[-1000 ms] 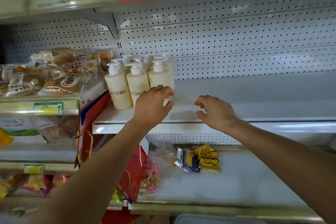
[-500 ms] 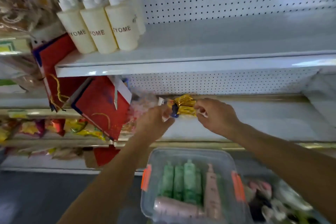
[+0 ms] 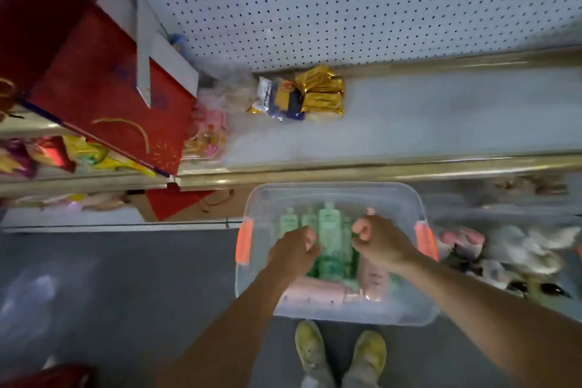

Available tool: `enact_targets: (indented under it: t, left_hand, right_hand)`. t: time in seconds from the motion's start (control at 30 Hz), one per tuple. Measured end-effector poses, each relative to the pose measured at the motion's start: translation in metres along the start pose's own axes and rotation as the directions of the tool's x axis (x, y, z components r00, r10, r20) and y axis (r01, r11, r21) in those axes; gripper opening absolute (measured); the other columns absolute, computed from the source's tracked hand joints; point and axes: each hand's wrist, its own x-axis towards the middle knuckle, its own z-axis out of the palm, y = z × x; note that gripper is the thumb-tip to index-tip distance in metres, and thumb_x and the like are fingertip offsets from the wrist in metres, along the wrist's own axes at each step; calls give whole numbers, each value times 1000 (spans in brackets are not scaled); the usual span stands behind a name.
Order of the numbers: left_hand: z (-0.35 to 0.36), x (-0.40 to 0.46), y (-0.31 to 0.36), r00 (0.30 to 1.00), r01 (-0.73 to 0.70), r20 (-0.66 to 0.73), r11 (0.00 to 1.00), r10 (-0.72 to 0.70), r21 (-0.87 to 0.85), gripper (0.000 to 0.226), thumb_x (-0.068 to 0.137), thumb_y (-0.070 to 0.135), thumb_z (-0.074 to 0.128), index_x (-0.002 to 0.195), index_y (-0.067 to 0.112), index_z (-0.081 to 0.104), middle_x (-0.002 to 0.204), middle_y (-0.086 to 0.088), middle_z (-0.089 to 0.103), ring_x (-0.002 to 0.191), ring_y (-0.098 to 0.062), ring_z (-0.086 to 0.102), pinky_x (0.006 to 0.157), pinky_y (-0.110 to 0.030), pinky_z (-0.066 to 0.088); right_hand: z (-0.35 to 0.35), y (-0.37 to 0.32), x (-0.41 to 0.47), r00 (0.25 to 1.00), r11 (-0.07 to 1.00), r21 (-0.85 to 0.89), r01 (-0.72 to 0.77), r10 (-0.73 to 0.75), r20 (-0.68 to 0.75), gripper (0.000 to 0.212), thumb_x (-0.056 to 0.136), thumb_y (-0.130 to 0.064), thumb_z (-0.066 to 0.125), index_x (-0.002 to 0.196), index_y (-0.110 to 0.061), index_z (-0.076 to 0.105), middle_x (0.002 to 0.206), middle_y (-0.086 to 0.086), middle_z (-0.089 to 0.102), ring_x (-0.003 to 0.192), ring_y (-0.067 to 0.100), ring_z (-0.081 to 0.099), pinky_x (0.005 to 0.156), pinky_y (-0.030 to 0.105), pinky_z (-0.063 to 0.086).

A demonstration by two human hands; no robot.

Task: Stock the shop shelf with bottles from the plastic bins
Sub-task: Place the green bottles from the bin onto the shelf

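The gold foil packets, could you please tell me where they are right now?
In the head view the gold foil packets lie on the lower shelf against the pegboard back panel, touching a blue packet on their left, above the clear plastic bin.

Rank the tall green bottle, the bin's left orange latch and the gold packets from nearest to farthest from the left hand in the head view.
1. Tall green bottle, just right of the left hand.
2. Left orange latch, on the bin's left rim.
3. Gold packets, up on the shelf.

A white pegboard back panel [image 3: 346, 3] rises behind brass-edged shelving, above a dark grey floor [image 3: 126, 277].
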Motion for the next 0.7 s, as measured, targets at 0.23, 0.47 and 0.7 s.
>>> enact_targets:
  t: [0.23, 0.47, 0.7]
  left_hand:
    - [49, 45, -30, 981, 183, 117, 949, -158, -255, 41, 96, 28, 54, 134, 12, 50, 132, -6, 58, 116, -22, 57, 97, -31, 45]
    - [69, 71, -31, 976, 213, 130, 897, -176, -387, 25, 93, 14, 49, 110, 13, 68, 106, -2, 70, 92, -21, 66, 88, -38, 54]
    - [62, 79, -31, 937, 348, 247, 743, -249, -571, 33, 91, -1, 42, 85, 21, 66, 100, -12, 72, 90, -30, 70, 81, -44, 59]
  right_hand:
    - [75, 35, 39, 981, 976, 154, -154, 132, 144, 40, 90, -16, 62, 127, -9, 52, 121, 8, 61, 103, 21, 61, 84, 26, 48]
    - [113, 35, 58, 952, 895, 335, -296, 245, 186, 16, 78, -7, 75, 87, -6, 62, 80, 7, 66, 65, 12, 61, 50, 12, 46]
    - [135, 19, 64, 941, 881, 332, -337, 299, 160, 61, 57, -28, 90, 100, -8, 52, 89, 4, 62, 74, 16, 61, 57, 24, 48]
